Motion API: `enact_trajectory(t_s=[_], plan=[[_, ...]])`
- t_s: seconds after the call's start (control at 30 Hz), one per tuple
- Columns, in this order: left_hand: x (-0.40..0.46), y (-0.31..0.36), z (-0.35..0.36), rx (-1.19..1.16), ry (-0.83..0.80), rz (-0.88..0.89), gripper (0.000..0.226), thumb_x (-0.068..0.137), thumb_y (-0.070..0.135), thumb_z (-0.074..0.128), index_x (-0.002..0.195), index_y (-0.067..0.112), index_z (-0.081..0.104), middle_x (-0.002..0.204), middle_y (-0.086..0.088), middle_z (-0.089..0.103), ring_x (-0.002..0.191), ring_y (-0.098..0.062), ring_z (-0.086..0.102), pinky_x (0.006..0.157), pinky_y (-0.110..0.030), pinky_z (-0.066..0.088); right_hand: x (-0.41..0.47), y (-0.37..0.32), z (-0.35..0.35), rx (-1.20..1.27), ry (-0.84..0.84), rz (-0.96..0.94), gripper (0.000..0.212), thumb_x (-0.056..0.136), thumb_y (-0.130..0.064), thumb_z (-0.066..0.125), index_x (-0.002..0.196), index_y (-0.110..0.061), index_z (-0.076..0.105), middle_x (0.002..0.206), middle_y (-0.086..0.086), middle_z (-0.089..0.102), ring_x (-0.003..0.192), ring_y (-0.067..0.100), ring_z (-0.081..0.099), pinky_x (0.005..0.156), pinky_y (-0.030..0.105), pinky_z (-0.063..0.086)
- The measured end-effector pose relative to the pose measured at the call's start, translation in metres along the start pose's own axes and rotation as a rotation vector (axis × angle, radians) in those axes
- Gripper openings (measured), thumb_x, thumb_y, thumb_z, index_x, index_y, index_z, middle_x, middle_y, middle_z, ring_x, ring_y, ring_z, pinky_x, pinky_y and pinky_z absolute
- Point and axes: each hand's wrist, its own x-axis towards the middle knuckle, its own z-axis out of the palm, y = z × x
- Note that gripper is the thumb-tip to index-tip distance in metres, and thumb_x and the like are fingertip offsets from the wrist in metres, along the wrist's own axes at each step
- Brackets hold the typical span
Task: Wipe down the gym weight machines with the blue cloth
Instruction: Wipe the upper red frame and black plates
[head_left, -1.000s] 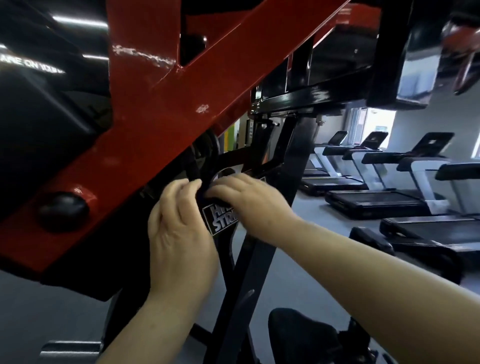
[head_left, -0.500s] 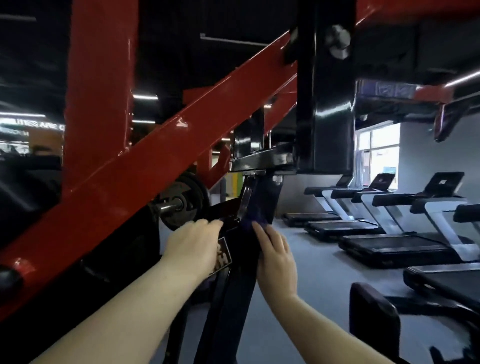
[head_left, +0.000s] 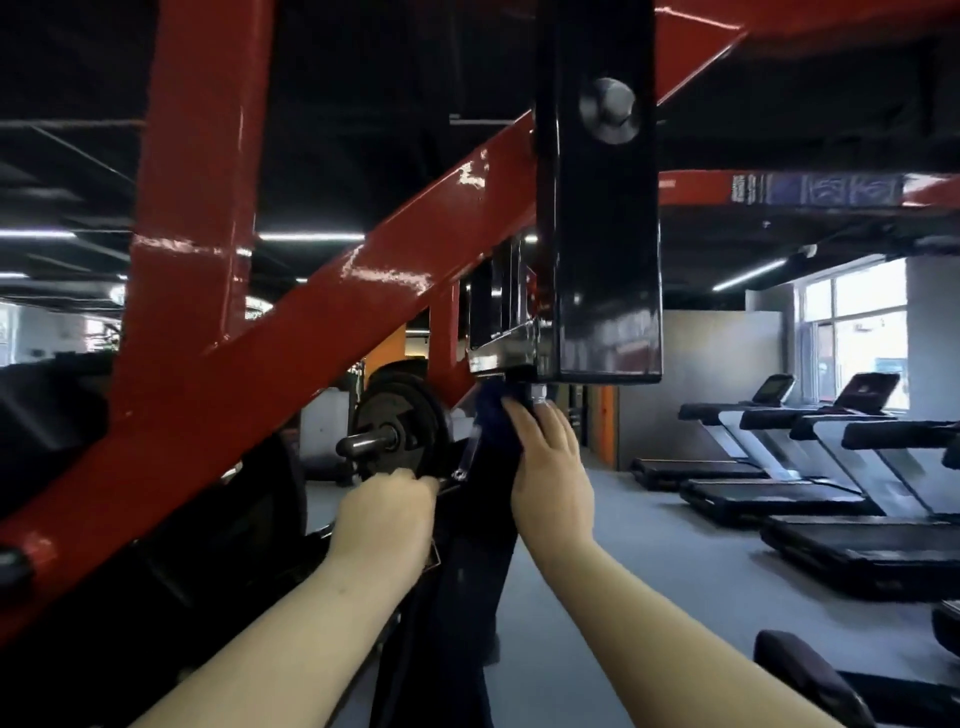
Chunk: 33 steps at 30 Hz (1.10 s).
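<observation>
Change: half a second back our right hand (head_left: 553, 467) sat lower on the black upright (head_left: 470, 571); it is now at the top, fingertips just under the black bracket (head_left: 597, 208).
Cloth: the blue cloth (head_left: 493, 421) is pressed between our right fingers and the upright, bunched just below the bracket's lower edge.
Right hand: fingers mostly straight, flat on the cloth, pressing rather than gripping.
Left hand: our left hand (head_left: 384, 519) is curled on a dark part of the frame beside the weight plate (head_left: 400, 431); it looks like a bracing grip.
Meaning: we judge this upward stroke on the upright is about finished; the red beam (head_left: 311, 353) and the rest of the machine show no sign either way of wiping.
Hidden: most of the cloth sits under our hand; what our left fingers hold is dark and blurred, probably a bar.
Cut off: the upright's base and the machine's top run out of view.
</observation>
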Motion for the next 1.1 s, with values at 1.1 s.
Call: enact_trajectory(t_s=[1.1], plan=[[0.035,0.077,-0.147,-1.543,0.241,-0.007,0.023,0.095,0.052,0.042,0.109,0.037,0.054,0.096,0.02,0.062,0.079,0.025,0.054,0.063,-0.001,0.04,0.091,-0.056,-0.197,0.592,0.176,-0.136,0.043,0.092,-0.005,0.055,0.127,-0.028,0.061,0.122,-0.013,0.065,0.117,0.003,0.057,0.105,0.036,0.045]])
